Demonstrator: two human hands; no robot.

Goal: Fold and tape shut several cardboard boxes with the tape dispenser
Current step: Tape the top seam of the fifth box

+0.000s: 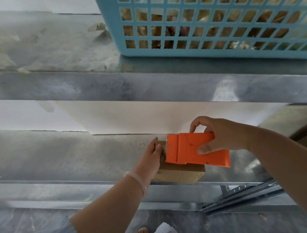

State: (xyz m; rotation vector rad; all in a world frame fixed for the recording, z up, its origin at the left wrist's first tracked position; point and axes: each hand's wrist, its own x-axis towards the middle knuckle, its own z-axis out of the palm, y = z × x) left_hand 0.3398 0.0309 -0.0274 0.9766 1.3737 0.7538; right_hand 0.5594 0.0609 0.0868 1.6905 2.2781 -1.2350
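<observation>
A small brown cardboard box (180,173) sits at the front edge of the lower metal shelf (62,156), mostly covered by an orange tape dispenser (188,148). My right hand (219,136) grips the dispenser from the right, thumb on its top face, fingers curled over the far side. My left hand (152,157) rests against the box's left end, fingers straight along it, beside the dispenser's blade end.
A light blue plastic basket (206,26) with bagged goods stands on the upper metal shelf (112,86). A white wall panel lies behind the lower shelf. More cardboard (306,136) shows at the right edge. The floor and a sandalled foot (142,231) are below.
</observation>
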